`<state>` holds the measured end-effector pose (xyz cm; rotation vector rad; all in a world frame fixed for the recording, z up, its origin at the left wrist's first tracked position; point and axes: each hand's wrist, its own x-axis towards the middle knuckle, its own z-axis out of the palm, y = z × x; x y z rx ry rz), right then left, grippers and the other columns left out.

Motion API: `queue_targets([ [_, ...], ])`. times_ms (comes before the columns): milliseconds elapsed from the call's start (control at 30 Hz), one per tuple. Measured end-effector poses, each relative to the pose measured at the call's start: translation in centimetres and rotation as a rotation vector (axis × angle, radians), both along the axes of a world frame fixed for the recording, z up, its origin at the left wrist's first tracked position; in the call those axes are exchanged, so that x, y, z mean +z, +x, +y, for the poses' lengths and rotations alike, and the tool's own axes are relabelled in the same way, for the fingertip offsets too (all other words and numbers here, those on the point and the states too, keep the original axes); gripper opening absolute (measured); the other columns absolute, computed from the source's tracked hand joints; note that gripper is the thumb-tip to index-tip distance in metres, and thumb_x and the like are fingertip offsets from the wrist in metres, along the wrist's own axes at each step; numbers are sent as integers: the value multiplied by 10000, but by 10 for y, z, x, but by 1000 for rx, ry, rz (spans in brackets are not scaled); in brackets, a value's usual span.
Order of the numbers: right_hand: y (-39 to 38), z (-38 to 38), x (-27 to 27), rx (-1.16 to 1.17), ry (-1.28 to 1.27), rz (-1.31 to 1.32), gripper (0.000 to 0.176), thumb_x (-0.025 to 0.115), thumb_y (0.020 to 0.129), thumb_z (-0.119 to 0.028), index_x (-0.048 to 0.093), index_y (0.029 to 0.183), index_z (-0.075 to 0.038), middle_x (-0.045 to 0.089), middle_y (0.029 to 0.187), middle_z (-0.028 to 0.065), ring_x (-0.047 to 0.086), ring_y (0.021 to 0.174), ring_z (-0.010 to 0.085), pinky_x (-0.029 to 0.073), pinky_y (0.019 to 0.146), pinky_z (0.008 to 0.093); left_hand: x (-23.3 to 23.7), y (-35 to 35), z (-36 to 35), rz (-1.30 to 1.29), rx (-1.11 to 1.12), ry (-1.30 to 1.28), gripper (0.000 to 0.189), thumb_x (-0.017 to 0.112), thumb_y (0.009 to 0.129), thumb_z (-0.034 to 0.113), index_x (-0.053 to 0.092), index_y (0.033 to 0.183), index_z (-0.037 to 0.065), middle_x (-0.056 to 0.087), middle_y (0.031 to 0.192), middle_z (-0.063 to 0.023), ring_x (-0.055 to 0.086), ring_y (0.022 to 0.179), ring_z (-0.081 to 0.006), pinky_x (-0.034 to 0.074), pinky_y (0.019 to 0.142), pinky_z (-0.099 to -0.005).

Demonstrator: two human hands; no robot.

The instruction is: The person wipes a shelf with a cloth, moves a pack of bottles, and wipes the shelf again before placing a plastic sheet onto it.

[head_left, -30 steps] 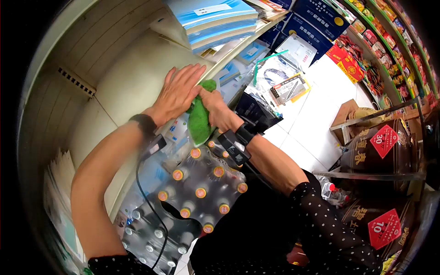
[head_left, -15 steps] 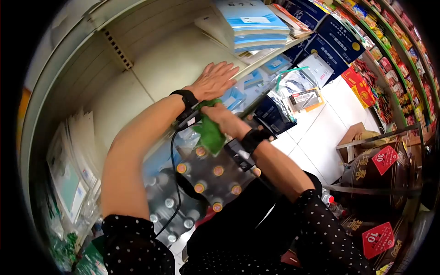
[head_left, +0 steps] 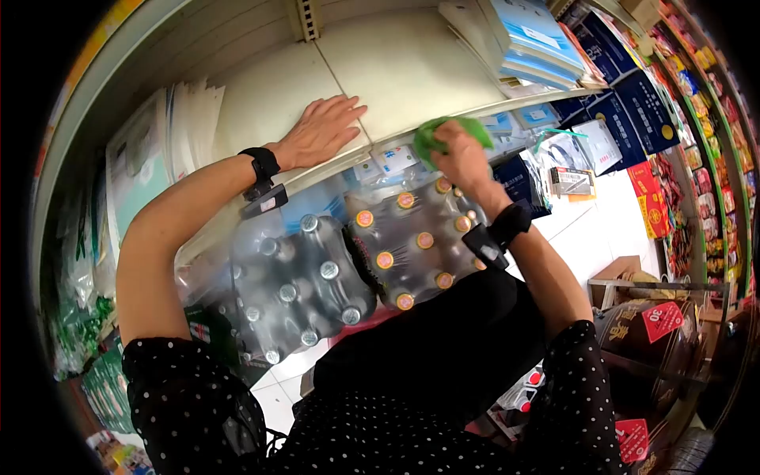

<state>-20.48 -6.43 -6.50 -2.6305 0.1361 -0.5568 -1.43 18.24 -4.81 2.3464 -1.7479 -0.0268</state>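
My left hand [head_left: 321, 133] lies flat near the front edge of a pale shelf [head_left: 396, 67], its fingers spread and nothing in it. A green cloth [head_left: 431, 141] is bunched in my right hand [head_left: 463, 158], pressed against the shelf's front edge. Black bands with small boxes are strapped round both wrists. Below the shelf edge, packaged items [head_left: 396, 160] in blue and white show near the cloth.
Shrink-wrapped bottles with orange caps [head_left: 425, 240] and with pale caps [head_left: 289, 292] stand below the shelf. Blue booklets [head_left: 530, 36] are stacked at its right, upright folders [head_left: 146, 166] at its left. Dark jars [head_left: 625, 332] stand at the right.
My right hand has moved right along the shelf edge with the green cloth, away from my left hand. My left hand now rests apart from it, further left. The view has shifted.
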Motion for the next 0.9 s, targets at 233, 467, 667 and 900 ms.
queue_targets([
  [233, 11, 99, 36, 434, -150, -15, 228, 636, 707, -53, 693, 928, -62, 643, 1017, 77, 646, 862, 305, 526, 748, 384, -14, 6, 5, 22, 28, 88, 543, 262, 1020, 440, 225, 1520, 230, 174, 1582, -89, 137, 1456, -283, 60, 1164, -515],
  [467, 28, 132, 32, 559, -448, 63, 254, 607, 701, -39, 654, 950, -60, 631, 969, 51, 639, 826, 267, 544, 673, 369, -7, 7, 2, 75, 42, 213, 563, 351, 997, 284, 186, 1524, 175, 118, 1592, -100, 86, 1471, -294, 80, 1165, -524],
  [667, 21, 115, 26, 498, -447, 85, 164, 596, 710, -31, 630, 869, -48, 642, 866, 97, 653, 800, 291, 528, 665, 382, -17, 11, -2, 18, 45, 230, 609, 301, 986, 436, 149, 1531, 210, 87, 1596, -102, 66, 1469, -305, 43, 1161, -531],
  [900, 29, 84, 72, 506, -493, 405, 168, 589, 734, -85, 651, 882, -36, 677, 840, 166, 671, 800, 346, 536, 686, 437, -16, 13, 1, 38, -46, 153, 629, 319, 983, 447, 180, 1519, 147, 164, 1562, -159, 137, 1443, -342, 109, 1138, -552],
])
